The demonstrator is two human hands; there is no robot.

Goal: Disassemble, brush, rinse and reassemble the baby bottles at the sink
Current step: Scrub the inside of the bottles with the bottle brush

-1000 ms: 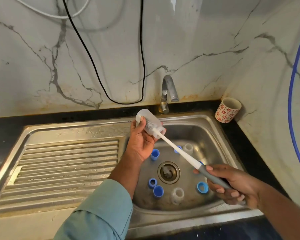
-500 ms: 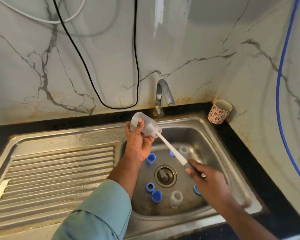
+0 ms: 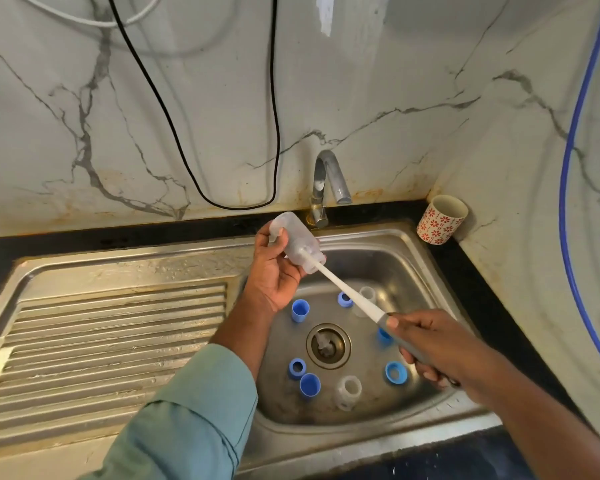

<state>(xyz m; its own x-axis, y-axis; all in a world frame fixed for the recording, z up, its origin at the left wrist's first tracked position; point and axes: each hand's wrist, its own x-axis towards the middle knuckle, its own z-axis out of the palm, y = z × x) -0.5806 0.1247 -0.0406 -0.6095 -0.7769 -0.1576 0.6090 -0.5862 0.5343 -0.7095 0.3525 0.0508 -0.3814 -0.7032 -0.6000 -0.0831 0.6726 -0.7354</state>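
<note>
No readable text, labels, brands or numbers anywhere; cup shows floral pattern only.

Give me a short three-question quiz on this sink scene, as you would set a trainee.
1. True or false: water is running from the tap.
2. What does the left hand hold? A) the flowered cup B) the clear bottle C) a blue cap
3. Fill in: the right hand grips the brush by its grey ____.

Key:
1. False; no stream shows.
2. B; the bottle is held tilted over the sink, with the brush pushed into its mouth.
3. Handle.
</note>
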